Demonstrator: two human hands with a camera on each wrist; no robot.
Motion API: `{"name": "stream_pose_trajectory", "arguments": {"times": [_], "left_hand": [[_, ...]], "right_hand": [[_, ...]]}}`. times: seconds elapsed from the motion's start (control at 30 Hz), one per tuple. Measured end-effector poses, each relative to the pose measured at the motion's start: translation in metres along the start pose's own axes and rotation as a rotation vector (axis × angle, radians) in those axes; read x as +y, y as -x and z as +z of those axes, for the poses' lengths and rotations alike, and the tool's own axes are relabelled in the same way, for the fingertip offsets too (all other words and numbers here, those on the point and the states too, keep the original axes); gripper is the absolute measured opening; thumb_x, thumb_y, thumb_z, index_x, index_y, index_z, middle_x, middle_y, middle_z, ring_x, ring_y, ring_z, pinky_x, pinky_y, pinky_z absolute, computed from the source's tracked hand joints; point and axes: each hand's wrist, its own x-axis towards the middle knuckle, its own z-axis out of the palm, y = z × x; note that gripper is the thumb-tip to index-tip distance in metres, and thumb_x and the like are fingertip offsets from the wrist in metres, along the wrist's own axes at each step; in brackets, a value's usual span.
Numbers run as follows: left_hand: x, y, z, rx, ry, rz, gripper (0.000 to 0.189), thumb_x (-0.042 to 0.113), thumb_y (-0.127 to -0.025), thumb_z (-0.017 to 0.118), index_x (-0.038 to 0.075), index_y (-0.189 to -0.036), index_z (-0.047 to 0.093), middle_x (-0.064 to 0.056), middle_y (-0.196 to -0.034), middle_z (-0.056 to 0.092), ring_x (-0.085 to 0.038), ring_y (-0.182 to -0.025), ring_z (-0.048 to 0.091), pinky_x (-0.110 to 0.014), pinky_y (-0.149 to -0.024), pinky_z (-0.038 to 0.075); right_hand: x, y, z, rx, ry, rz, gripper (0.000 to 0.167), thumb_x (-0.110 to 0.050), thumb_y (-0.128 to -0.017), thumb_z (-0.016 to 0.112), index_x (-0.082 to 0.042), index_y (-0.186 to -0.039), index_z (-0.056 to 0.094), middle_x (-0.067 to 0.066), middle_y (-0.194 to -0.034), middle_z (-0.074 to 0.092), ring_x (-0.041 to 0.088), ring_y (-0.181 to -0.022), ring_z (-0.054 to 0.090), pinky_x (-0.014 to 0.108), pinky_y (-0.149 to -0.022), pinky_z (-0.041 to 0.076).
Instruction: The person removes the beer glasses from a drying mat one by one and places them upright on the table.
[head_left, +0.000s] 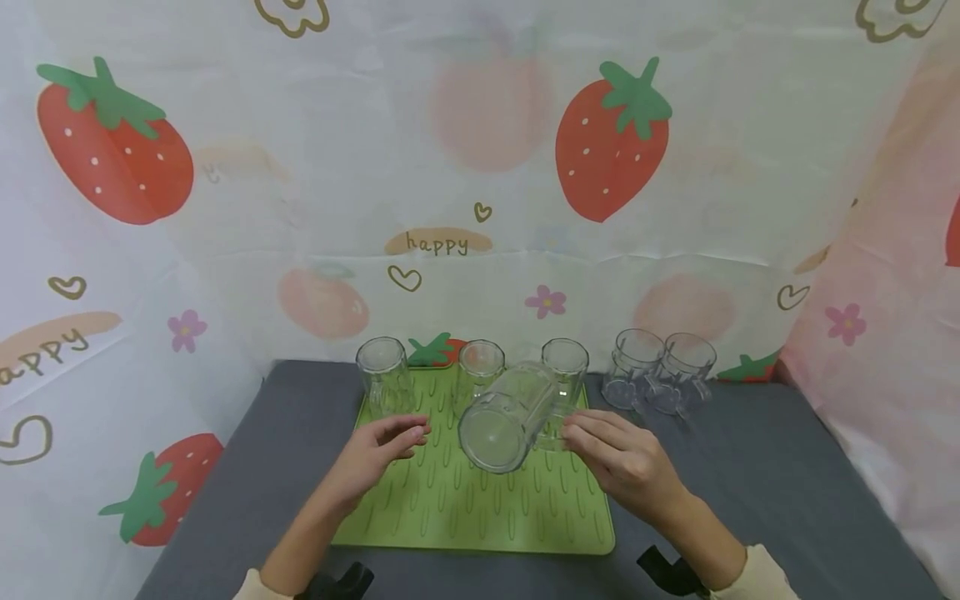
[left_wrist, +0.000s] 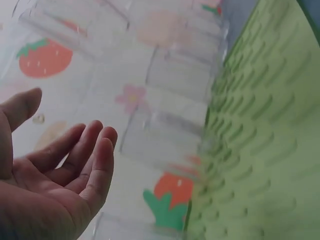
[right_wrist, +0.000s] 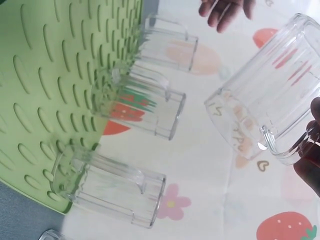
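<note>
My right hand (head_left: 633,462) pinches the handle of a clear glass mug (head_left: 510,417). The mug hangs tilted over the green ridged mat (head_left: 472,521), one round end facing the head camera. In the right wrist view, fingers (right_wrist: 309,162) curl at the handle of this mug (right_wrist: 270,85). Left of the mug, my left hand (head_left: 378,454) holds nothing; its fingers are loosely bent in the left wrist view. Along the mat's far side stand three more clear mugs: a left one (head_left: 384,375), a middle one (head_left: 480,362) and a right one (head_left: 566,362), partly behind the held mug.
Two further clear mugs, one (head_left: 633,367) beside the other (head_left: 686,375), stand close together on the grey tabletop (head_left: 757,492) right of the mat. Behind the table hangs a white curtain (head_left: 337,167) printed with strawberries; it also closes off both sides.
</note>
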Motion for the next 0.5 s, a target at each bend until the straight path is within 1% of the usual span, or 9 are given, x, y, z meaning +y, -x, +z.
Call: {"name": "stream_pose_trajectory", "arguments": {"times": [0.1, 0.17, 0.3, 0.37, 0.43, 0.5], "left_hand": [[0.007, -0.006, 0.007, -0.056, 0.071, 0.005, 0.054, 0.037, -0.100, 0.054, 0.000, -0.138, 0.051, -0.018, -0.131, 0.061, -0.029, -0.119, 0.060, -0.036, -0.098, 0.052], [0.010, -0.009, 0.010, -0.103, 0.124, -0.001, 0.056, 0.039, -0.101, 0.052, -0.002, -0.139, 0.049, -0.017, -0.128, 0.063, -0.025, -0.115, 0.062, -0.035, -0.095, 0.054], [0.016, -0.016, 0.016, -0.193, 0.241, -0.024, 0.062, 0.042, -0.101, 0.049, -0.006, -0.140, 0.046, -0.006, -0.117, 0.067, -0.015, -0.106, 0.065, -0.036, -0.093, 0.056], [0.018, -0.020, 0.019, -0.229, 0.287, -0.043, 0.065, 0.044, -0.101, 0.048, -0.007, -0.141, 0.044, -0.003, -0.114, 0.067, -0.013, -0.103, 0.066, -0.038, -0.093, 0.056], [0.020, -0.023, 0.022, -0.257, 0.326, -0.064, 0.069, 0.047, -0.101, 0.048, -0.008, -0.143, 0.042, -0.005, -0.116, 0.067, -0.014, -0.102, 0.066, -0.039, -0.093, 0.055], [0.022, -0.026, 0.024, -0.281, 0.382, -0.091, 0.074, 0.050, -0.100, 0.046, -0.009, -0.144, 0.038, -0.010, -0.121, 0.065, -0.015, -0.102, 0.067, -0.038, -0.093, 0.056]], "right_hand": [[0.000, 0.000, 0.002, 0.006, -0.008, -0.007, 0.028, -0.019, -0.100, 0.055, -0.002, -0.092, 0.075, 0.011, -0.088, 0.074, 0.026, -0.082, 0.070, 0.030, -0.069, 0.058], [-0.001, 0.000, 0.003, 0.012, -0.011, -0.014, 0.027, -0.019, -0.100, 0.055, -0.002, -0.091, 0.075, 0.011, -0.088, 0.074, 0.026, -0.081, 0.070, 0.030, -0.070, 0.058], [-0.001, 0.000, 0.005, 0.011, -0.014, -0.025, 0.028, -0.018, -0.100, 0.054, -0.002, -0.091, 0.075, 0.011, -0.088, 0.074, 0.025, -0.082, 0.070, 0.029, -0.070, 0.058], [-0.002, 0.000, 0.005, 0.004, -0.013, -0.027, 0.029, -0.018, -0.101, 0.054, -0.002, -0.090, 0.075, 0.011, -0.088, 0.074, 0.025, -0.082, 0.070, 0.030, -0.070, 0.058], [-0.003, 0.000, 0.005, -0.008, -0.009, -0.029, 0.029, -0.018, -0.101, 0.054, -0.002, -0.090, 0.075, 0.011, -0.088, 0.074, 0.025, -0.082, 0.070, 0.030, -0.071, 0.058], [-0.003, -0.001, 0.005, -0.021, -0.002, -0.028, 0.029, -0.018, -0.101, 0.053, -0.002, -0.091, 0.075, 0.011, -0.088, 0.074, 0.025, -0.083, 0.070, 0.030, -0.071, 0.059]]}}
